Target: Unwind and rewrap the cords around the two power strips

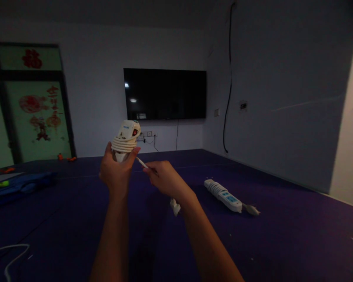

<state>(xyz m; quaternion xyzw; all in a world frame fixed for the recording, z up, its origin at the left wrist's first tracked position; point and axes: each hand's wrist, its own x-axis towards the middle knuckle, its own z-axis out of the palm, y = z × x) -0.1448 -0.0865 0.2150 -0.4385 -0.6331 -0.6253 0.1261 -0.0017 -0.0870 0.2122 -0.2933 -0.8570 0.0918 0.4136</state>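
The step in hand looks to be wrapping a cord around a white power strip (128, 129), which is raised and tilted left of the frame's centre, just below the lower left corner of the dark television (164, 94). Several coils (124, 145) already lie side by side around its middle. The left hand (115, 172) is curled about the strip's lower end, thumb on one side and fingers on the other, with only the strip's width between them. The right hand (164, 176), near the centre of the frame, is nearly closed, thumb and fingers pinching the free cord (141, 161), which runs in a short, straight stretch to the strip. A white plug (175, 207) shows beside the right forearm in the lower middle; whether it belongs to this cord cannot be told. Right of centre, a second power strip (228, 197) with its own wound cord rests on the purple surface (282, 246). A next turn would call for a firm left grip, and for the right hand to hold the cord taut around the strip, laying it beside the existing coils; slack could let them loosen.
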